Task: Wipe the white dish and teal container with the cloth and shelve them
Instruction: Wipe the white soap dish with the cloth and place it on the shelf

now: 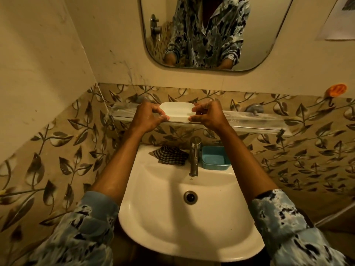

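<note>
The white dish (177, 111), an oval soap dish, sits at the glass shelf (249, 120) above the sink. My left hand (148, 117) grips its left end and my right hand (206, 116) grips its right end. The teal container (215, 158), a rectangular tub, stands on the sink's back ledge to the right of the tap. The cloth (170, 154), dark and checked, lies crumpled on the ledge to the left of the tap.
A white sink (163, 217) with a drain (190, 197) lies below. A metal tap (195, 155) rises between the cloth and the container. A mirror (211, 33) hangs above the shelf, a paper sheet at the upper right, an orange sticker (336, 89) on the leaf-patterned tiles.
</note>
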Motion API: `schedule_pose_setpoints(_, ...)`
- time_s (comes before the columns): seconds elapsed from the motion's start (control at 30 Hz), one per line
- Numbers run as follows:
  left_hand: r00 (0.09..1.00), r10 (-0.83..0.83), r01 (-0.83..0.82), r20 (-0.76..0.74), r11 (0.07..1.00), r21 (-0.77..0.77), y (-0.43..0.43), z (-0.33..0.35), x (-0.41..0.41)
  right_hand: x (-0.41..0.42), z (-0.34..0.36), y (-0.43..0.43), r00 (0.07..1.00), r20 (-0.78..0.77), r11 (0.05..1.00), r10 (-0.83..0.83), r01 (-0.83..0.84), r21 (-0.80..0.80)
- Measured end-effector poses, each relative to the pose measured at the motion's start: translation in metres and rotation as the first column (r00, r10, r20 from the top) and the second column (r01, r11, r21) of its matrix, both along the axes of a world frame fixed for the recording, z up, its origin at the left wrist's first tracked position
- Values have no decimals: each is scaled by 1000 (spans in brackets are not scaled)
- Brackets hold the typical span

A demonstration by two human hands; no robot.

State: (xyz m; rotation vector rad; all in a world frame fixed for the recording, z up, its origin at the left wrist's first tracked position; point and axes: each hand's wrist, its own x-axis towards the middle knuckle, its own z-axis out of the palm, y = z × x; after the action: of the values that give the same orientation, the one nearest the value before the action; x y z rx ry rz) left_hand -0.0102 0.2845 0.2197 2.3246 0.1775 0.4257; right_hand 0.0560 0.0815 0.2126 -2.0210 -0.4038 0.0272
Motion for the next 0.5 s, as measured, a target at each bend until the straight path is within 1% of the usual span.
schedule_pose_setpoints(0.2,1000,16,-16,-13,1000,12,0,-9,2,0,-3,-1,999,35,994,30,-26,-109)
schedule_pose_setpoints(0.27,1000,20,-19,-10,1000,24,1,-12,1,-2,-5,-4,995,102,997,23,-15,-73)
schedule_pose_setpoints(0.3,999,31,-32,26,999,37,2,-13,0,-5,-7,-6,985,171,1000,-12,14,-8)
schedule_pose_setpoints(0.33,994,54,-58,96,998,39,2,-15,-3,-12,-11,-10,963,259,996,-79,63,71)
schedule_pose_setpoints(0.37,978,98,-102,185,995,10,1,-19,-9,-23,-16,-15,917,358,980,-175,129,150)
schedule_pose_setpoints(0.43,917,213,-191,336,977,-99,-1,-36,-25,-52,-37,-29,781,504,926,-368,261,272)
schedule_pose_setpoints(0.47,893,258,-224,369,965,-135,-4,-49,-34,-64,-54,-38,734,531,904,-424,307,298)
schedule_pose_setpoints(0.5,885,288,-249,366,957,-151,-6,-66,-44,-74,-75,-48,720,526,891,-452,340,300)
